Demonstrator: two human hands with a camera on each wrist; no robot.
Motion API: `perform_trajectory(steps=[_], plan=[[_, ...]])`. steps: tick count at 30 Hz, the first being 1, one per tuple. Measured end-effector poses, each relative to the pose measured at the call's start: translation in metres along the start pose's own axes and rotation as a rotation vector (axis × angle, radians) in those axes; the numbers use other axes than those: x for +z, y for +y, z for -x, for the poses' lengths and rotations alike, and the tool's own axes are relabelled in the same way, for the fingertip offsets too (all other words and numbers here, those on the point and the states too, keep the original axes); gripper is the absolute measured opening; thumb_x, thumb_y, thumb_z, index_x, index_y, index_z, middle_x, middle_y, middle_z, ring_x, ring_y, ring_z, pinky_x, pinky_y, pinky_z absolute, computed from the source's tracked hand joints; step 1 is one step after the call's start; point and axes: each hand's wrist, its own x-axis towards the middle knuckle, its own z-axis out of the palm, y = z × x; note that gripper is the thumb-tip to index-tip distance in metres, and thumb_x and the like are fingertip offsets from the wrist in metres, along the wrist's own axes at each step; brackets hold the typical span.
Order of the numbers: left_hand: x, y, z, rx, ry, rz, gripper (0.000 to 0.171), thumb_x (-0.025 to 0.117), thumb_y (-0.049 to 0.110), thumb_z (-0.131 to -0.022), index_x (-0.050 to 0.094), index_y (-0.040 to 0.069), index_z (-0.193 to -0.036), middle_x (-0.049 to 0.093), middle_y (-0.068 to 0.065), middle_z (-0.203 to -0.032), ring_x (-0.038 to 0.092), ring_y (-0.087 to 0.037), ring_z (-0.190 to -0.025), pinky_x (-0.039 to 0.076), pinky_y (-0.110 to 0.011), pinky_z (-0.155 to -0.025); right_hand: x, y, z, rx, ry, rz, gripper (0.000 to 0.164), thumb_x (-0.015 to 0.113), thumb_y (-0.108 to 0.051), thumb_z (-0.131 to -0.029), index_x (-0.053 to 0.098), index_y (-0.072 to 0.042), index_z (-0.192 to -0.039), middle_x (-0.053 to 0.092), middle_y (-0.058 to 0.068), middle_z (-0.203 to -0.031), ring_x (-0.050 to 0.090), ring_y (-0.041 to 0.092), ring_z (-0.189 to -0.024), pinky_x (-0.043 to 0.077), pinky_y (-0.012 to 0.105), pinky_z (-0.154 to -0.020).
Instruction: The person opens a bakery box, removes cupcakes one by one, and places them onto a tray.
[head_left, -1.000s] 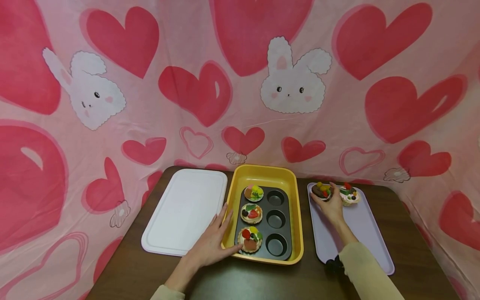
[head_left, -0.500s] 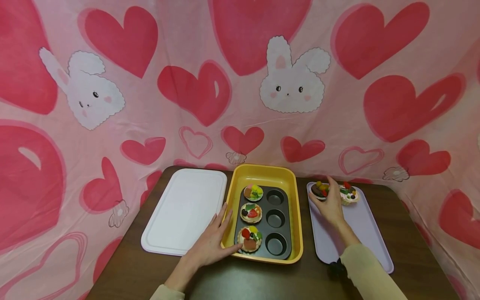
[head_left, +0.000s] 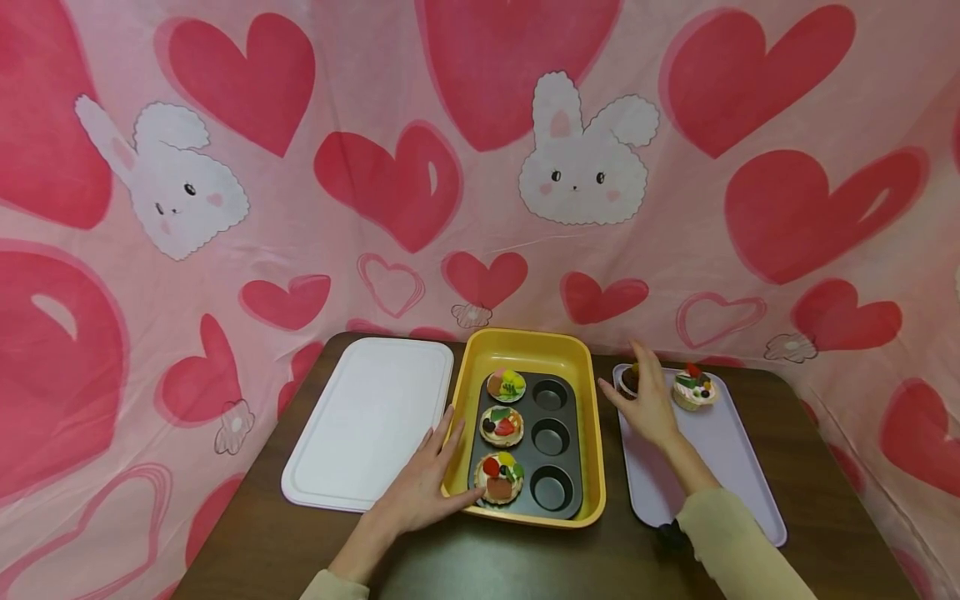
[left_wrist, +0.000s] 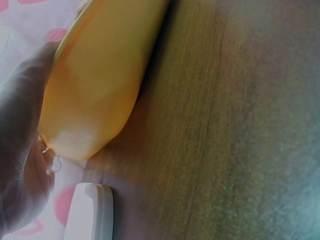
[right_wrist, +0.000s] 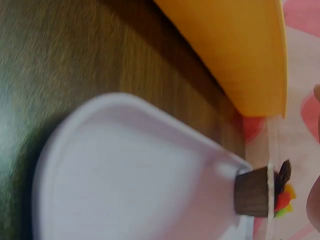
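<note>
My left hand (head_left: 420,492) rests against the near left corner of a yellow tray (head_left: 540,354), fingers spread along its side and thumb at the front rim. Inside lies a dark muffin tin (head_left: 527,457) with a fruit tart (head_left: 502,426) in each left cup; its right cups are bare. Fingers parted, my right hand (head_left: 648,408) hovers over the lilac tray (head_left: 720,467) and holds nothing. Behind it, partly hidden in the head view, a chocolate cupcake (right_wrist: 252,192) stands upright on that tray. A cream cupcake (head_left: 693,390) with fruit stands to its right.
A white board (head_left: 375,417) lies left of the yellow tray on the brown table (head_left: 450,567). A small black object (head_left: 671,537) sits by the lilac tray's near edge. A pink heart-print cloth (head_left: 480,217) hangs behind the table.
My right hand has let go of the chocolate cupcake and moved slightly left, its fingers spreading. The cupcake stays at the tray's far left corner. My left hand has not moved.
</note>
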Motion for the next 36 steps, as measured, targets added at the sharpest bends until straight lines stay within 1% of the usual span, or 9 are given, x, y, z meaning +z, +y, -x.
perform_trajectory(steps=[4, 8, 11, 14, 21, 25, 29, 33, 36], plan=[[0.000, 0.000, 0.000, 0.003, 0.001, -0.004, 0.117, 0.068, 0.081, -0.088, 0.023, 0.020, -0.177, -0.004, 0.008, -0.188, 0.031, -0.039, -0.169, 0.023, -0.057, -0.138, 0.003, -0.015, -0.004, -0.050, -0.072, 0.084, 0.092, 0.087, -0.016, -0.088, 0.040, 0.002, -0.165, 0.038, 0.032, -0.170, 0.036, 0.054, -0.156, 0.031, 0.080, -0.126], [0.000, 0.000, -0.001, 0.002, 0.001, -0.006, 0.117, 0.068, 0.081, -0.088, 0.023, 0.021, -0.177, -0.005, 0.009, -0.188, 0.030, -0.038, -0.169, 0.022, -0.057, -0.139, 0.006, -0.023, -0.008, -0.159, -0.134, 0.160, 0.092, 0.088, -0.021, -0.088, 0.043, -0.001, -0.165, 0.038, 0.028, -0.173, 0.035, 0.054, -0.158, 0.031, 0.081, -0.125], [0.000, 0.000, -0.001, 0.003, 0.003, -0.004, 0.117, 0.068, 0.081, -0.088, 0.023, 0.020, -0.177, -0.005, 0.009, -0.188, 0.030, -0.038, -0.169, 0.022, -0.057, -0.139, 0.009, -0.030, -0.010, -0.206, -0.178, 0.186, 0.092, 0.088, -0.027, -0.088, 0.044, -0.003, -0.165, 0.038, 0.027, -0.174, 0.034, 0.054, -0.160, 0.029, 0.081, -0.126], [-0.001, 0.001, -0.002, 0.006, 0.001, -0.011, 0.117, 0.068, 0.081, -0.088, 0.022, 0.020, -0.177, -0.005, 0.008, -0.188, 0.029, -0.037, -0.170, 0.020, -0.056, -0.139, 0.012, -0.038, -0.011, -0.199, -0.232, 0.195, 0.095, 0.088, -0.032, -0.089, 0.042, -0.006, -0.167, 0.037, 0.024, -0.176, 0.033, 0.052, -0.162, 0.028, 0.078, -0.129], [-0.002, 0.001, -0.002, 0.007, -0.001, -0.015, 0.117, 0.068, 0.081, -0.088, 0.023, 0.019, -0.177, -0.005, 0.008, -0.188, 0.028, -0.037, -0.170, 0.019, -0.055, -0.140, 0.019, -0.057, -0.015, -0.175, -0.348, 0.169, 0.102, 0.089, -0.039, -0.090, 0.036, -0.007, -0.171, 0.037, 0.018, -0.178, 0.030, 0.047, -0.166, 0.024, 0.072, -0.135], [-0.002, 0.001, -0.002, 0.008, 0.001, -0.009, 0.117, 0.069, 0.081, -0.088, 0.024, 0.019, -0.177, -0.004, 0.006, -0.188, 0.029, -0.037, -0.170, 0.021, -0.056, -0.140, 0.024, -0.064, -0.016, -0.201, -0.394, 0.185, 0.102, 0.087, -0.042, -0.091, 0.035, -0.008, -0.172, 0.038, 0.018, -0.177, 0.030, 0.047, -0.166, 0.028, 0.073, -0.133], [-0.002, 0.001, -0.001, 0.012, 0.003, -0.003, 0.117, 0.069, 0.080, -0.089, 0.024, 0.018, -0.177, -0.003, 0.004, -0.189, 0.030, -0.038, -0.169, 0.022, -0.058, -0.139, 0.030, -0.070, -0.017, -0.223, -0.429, 0.181, 0.099, 0.086, -0.042, -0.093, 0.036, -0.007, -0.171, 0.038, 0.020, -0.176, 0.035, 0.047, -0.164, 0.033, 0.073, -0.131], [-0.001, 0.001, -0.001, 0.006, 0.001, -0.013, 0.117, 0.068, 0.081, -0.089, 0.024, 0.018, -0.177, -0.004, 0.005, -0.189, 0.030, -0.038, -0.169, 0.021, -0.057, -0.139, 0.039, -0.078, -0.020, -0.190, -0.474, 0.185, 0.098, 0.084, -0.046, -0.094, 0.036, -0.010, -0.171, 0.038, 0.018, -0.177, 0.040, 0.044, -0.162, 0.039, 0.070, -0.128], [-0.001, 0.001, -0.001, 0.016, 0.012, -0.011, 0.116, 0.069, 0.080, -0.089, 0.027, 0.016, -0.176, -0.001, 0.003, -0.189, 0.032, -0.040, -0.168, 0.023, -0.059, -0.139, 0.046, -0.083, -0.023, -0.189, -0.498, 0.183, 0.096, 0.084, -0.046, -0.095, 0.036, -0.010, -0.171, 0.039, 0.019, -0.176, 0.042, 0.045, -0.160, 0.043, 0.069, -0.126]])
